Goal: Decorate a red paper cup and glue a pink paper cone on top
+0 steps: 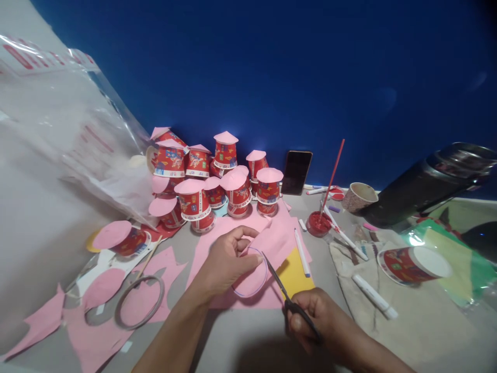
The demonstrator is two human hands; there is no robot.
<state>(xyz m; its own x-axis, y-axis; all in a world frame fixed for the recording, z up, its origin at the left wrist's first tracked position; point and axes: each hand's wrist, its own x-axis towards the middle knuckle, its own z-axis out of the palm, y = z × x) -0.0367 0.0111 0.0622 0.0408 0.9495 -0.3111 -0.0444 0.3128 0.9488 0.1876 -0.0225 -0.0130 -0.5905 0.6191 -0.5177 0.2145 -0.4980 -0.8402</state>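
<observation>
My left hand pinches a piece of pink paper between thumb and fingers. A round outline in blue-purple is drawn on that piece, and part of it lies behind my thumb. My right hand grips a pair of dark-handled scissors, with the blade tips by the right side of the outline. Beneath both lies a larger pink sheet, and a yellow sheet shows at its right. Red paper cups with pink paper cone tops stand stacked behind my hands.
Pink scraps and a grey ring lie at left, near a tipped cup. On the right are a red pot with a stick, markers, a cloth, another cup and a dark flask. A phone leans on the blue wall.
</observation>
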